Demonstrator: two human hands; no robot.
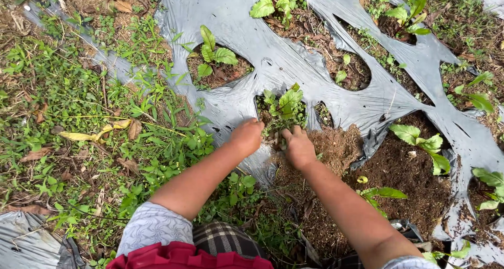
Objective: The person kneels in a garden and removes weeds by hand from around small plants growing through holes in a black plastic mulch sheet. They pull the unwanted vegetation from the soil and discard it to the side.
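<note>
1. Head view, looking down: both arms stretched forward from the bottom edge, bare below pale patterned sleeves (pixel 155 228), with a red and checked cloth (pixel 210 248) between them at the bottom.
2. Left hand (pixel 245 136): curled into a loose fist, knuckles up, at the near left edge of a hole in the plastic (pixel 294 53). Fingertips tucked under; impossible to tell what, if anything, is pinched.
3. Right hand (pixel 299 148): also curled, fingers bent down into the soil (pixel 336 145) just right of the left hand. Grip hidden too; cannot tell whether anything is held.
4. Plant (pixel 283 107): small, green, lobed leaves, standing in that hole directly beyond both hands, between them and just above the knuckles. Lower stems close to or touching the fingers; contact itself not visible.
5. Hands near each other but apart, a narrow gap of soil and stems between.
6. Around: grey plastic spread across the bed, cut with several holes, each with brown soil and a leafy seedling, e.g. one up left (pixel 212 53) and one at right (pixel 422 143).
7. Left side: weeds (pixel 79 116) and grass on bare ground, with a yellow dry leaf (pixel 97 134) lying among them, well apart from the hands.
</note>
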